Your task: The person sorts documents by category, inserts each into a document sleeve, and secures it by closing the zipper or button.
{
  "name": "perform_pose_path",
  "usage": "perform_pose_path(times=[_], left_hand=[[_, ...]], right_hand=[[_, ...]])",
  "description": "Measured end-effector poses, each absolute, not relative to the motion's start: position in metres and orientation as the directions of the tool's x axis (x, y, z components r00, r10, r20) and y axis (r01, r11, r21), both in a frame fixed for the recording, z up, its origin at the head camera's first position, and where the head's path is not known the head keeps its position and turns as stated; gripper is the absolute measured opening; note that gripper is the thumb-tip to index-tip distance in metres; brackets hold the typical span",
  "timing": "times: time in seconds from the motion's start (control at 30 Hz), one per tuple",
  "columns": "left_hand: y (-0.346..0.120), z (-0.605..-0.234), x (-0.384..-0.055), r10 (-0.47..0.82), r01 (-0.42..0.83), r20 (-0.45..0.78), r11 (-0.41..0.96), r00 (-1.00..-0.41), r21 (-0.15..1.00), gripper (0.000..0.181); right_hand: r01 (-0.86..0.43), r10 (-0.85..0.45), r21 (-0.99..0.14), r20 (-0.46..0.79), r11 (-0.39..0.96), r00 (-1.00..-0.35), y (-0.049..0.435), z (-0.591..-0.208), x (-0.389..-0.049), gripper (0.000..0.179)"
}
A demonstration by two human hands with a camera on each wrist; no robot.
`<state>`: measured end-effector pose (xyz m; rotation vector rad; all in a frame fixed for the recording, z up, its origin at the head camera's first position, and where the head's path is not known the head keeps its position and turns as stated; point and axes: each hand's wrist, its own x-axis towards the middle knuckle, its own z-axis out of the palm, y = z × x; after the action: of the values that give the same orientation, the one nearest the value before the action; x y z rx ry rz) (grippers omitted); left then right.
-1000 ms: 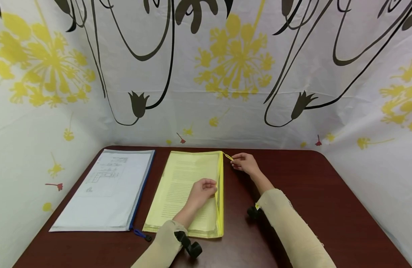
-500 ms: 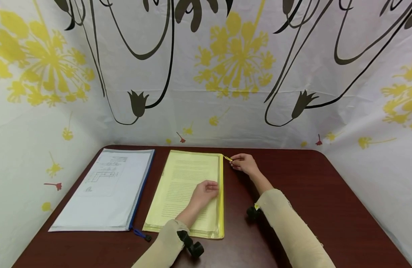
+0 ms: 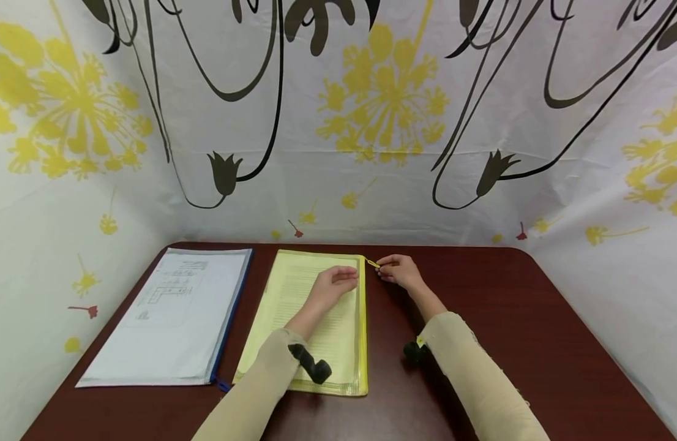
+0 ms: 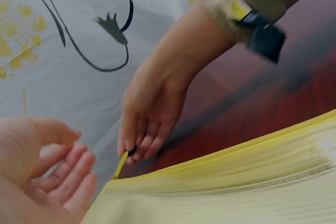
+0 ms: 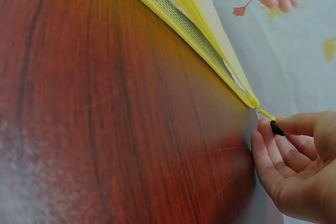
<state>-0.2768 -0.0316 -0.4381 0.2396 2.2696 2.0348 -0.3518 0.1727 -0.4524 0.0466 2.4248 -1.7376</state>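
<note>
A yellow zip document pouch (image 3: pixel 346 337) with printed sheets inside lies flat on the table. At its far right corner, my right hand (image 3: pixel 400 271) pinches the yellow zipper pull cord (image 5: pixel 266 114) with a black end (image 5: pixel 277 128) between thumb and fingers. In the right wrist view the zip along the right edge gapes, showing mesh (image 5: pixel 173 27) and a white paper edge. My left hand (image 3: pixel 332 286) is over the pouch's upper right part, fingers loosely bent with nothing in them. The left wrist view shows this hand (image 4: pixel 50 174) apart from the cord.
Left of the yellow pouch lies a clear pouch (image 3: pixel 157 343) with a blue zip edge, holding a drawing sheet. Its blue cord (image 3: pixel 224 386) is partly behind my left sleeve. A patterned white curtain (image 3: pixel 316 202) stands behind the dark red table (image 3: pixel 482 318).
My left hand has moved from the pouch's right edge up toward its far right corner. The pouch's right edge looks flatter in the head view. My right hand keeps pinching the cord.
</note>
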Motion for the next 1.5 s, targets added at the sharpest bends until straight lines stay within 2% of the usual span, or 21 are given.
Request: perform_pose_path(times=[0.3,0.53,0.83,1.03,1.2,1.5], left_hand=[[-0.026,-0.448,-0.319,0.174,0.159,0.146,0.065,-0.974,0.985,0.037],[-0.027,-0.462,-0.342,0.175,0.185,0.161,0.135,-0.971,0.973,0.039],[-0.029,-0.485,-0.348,0.15,0.214,0.177,0.291,-0.973,0.933,0.039],[-0.023,-0.493,-0.35,0.216,0.283,0.203,0.459,-0.955,0.842,0.046],[-0.02,-0.494,-0.353,0.253,0.325,0.222,0.517,-0.942,0.792,0.048],[-0.019,-0.494,-0.353,0.294,0.321,0.173,0.587,-0.94,0.744,0.047]], right_hand=[[0.109,-0.046,-0.928,-0.134,0.356,-0.99,0.176,-0.453,-0.351,0.027],[0.095,-0.035,-0.913,-0.118,0.398,-0.992,0.172,-0.455,-0.348,0.023],[0.066,-0.042,-0.897,-0.093,0.437,-0.995,0.166,-0.457,-0.343,0.021],[0.04,-0.054,-0.872,-0.076,0.488,-0.996,0.171,-0.456,-0.343,0.02],[0.025,-0.059,-0.848,-0.066,0.53,-0.996,0.174,-0.454,-0.343,0.02],[0.016,-0.06,-0.811,-0.062,0.584,-0.996,0.176,-0.454,-0.343,0.018]])
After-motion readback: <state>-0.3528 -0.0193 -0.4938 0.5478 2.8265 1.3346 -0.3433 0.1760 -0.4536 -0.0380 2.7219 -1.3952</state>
